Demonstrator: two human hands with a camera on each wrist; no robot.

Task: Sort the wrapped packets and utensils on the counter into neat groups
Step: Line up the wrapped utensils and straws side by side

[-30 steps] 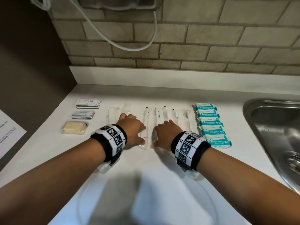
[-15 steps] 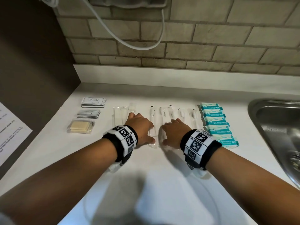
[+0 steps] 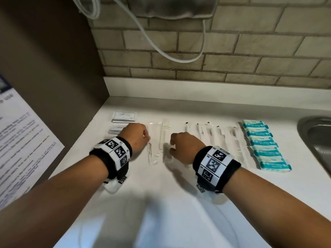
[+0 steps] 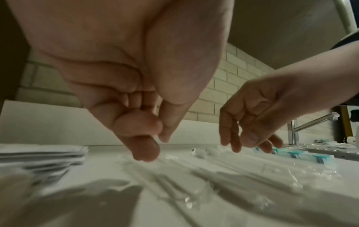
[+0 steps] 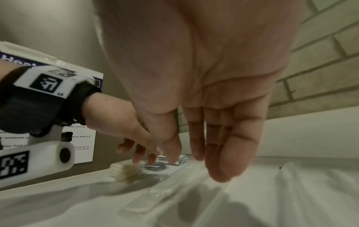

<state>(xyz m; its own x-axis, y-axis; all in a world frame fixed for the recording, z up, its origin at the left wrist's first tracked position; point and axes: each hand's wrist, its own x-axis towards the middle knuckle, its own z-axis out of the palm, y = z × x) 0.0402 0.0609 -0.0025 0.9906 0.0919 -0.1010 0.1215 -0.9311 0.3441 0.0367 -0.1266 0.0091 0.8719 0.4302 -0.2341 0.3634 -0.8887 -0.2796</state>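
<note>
Two clear-wrapped utensils lie side by side on the white counter. My left hand hovers at their left edge, fingers loosely curled and holding nothing. At their right edge my right hand hangs with relaxed fingers, also holding nothing. Further right is a row of several wrapped utensils, then a column of teal packets. White sachets and a grey sachet stack sit at the far left. A yellowish packet lies under my left wrist.
A steel sink with a tap is at the right. A dark panel carrying a paper notice closes off the left. A white cable hangs on the brick wall behind. Bare counter stretches toward me.
Both hands have lifted off the middle row of wrapped utensils and moved left. They now flank the two clear-wrapped utensils.
</note>
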